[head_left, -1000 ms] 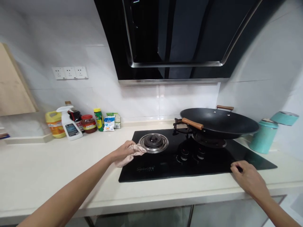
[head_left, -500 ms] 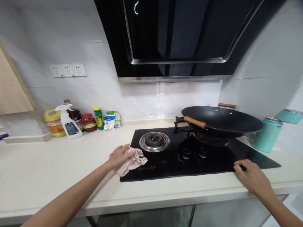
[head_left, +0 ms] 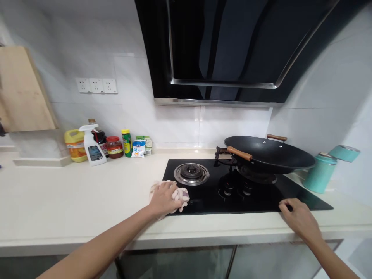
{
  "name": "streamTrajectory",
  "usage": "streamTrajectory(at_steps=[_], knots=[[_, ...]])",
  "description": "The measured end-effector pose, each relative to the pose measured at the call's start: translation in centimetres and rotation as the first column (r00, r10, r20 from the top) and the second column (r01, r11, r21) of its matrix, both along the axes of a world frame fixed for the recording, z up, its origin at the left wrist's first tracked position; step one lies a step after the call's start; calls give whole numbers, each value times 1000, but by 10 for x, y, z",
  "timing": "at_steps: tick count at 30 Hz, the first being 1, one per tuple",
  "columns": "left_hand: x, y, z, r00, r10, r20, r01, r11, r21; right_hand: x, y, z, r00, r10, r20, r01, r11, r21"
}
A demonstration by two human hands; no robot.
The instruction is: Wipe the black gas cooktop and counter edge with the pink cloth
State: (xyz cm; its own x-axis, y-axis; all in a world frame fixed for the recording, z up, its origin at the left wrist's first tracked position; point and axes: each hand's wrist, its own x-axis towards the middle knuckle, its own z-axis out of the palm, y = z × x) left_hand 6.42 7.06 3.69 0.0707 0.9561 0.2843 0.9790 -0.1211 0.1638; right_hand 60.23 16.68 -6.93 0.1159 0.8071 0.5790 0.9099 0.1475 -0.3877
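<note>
My left hand (head_left: 163, 198) presses a crumpled pale pink cloth (head_left: 181, 196) against the front left corner of the black glass gas stove (head_left: 205, 204), its fingers bent over the fabric. Part of the cloth overlaps the white countertop (head_left: 122, 193). At the stove's front right edge rests my right hand (head_left: 300, 217), loosely curled into a fist, with nothing visible in it. Just beyond the cloth is the left burner (head_left: 192, 171), bare. Two control knobs (head_left: 228, 189) sit between the hands. A black wok (head_left: 270, 154) with wooden handles stands on the right burner.
A yellow jug (head_left: 76, 147), a white spray bottle (head_left: 94, 149), a red-lidded jar (head_left: 114, 148), a green canister (head_left: 127, 144) and seasoning packets (head_left: 138, 148) line the back wall. A turquoise container (head_left: 321, 174) with its lid open stands right of the wok. The range hood (head_left: 215, 58) overhangs the stove.
My left hand has slid the cloth slightly right along the stove's front left corner, bunching it more. My right hand stays at the front edge. The view has shifted a little.
</note>
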Motion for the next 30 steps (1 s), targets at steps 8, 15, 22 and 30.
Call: streamTrajectory(at_steps=[8,15,22,30], knots=[[97,-26,-14,904,-417,95,417,909,22,-40,-23,27,994,-104,-18,106,984,143],[77,-40,-11,771,-495,401,472,867,163,-198,-78,90,826,549,-126,-531,833,154],[-39,-64,-21,915,-32,402,-50,980,191,-317,-117,104,705,704,87,-588,649,-483],[-51,-79,-35,969,109,222,-145,977,155,-317,-131,91,639,748,177,-581,621,-526]])
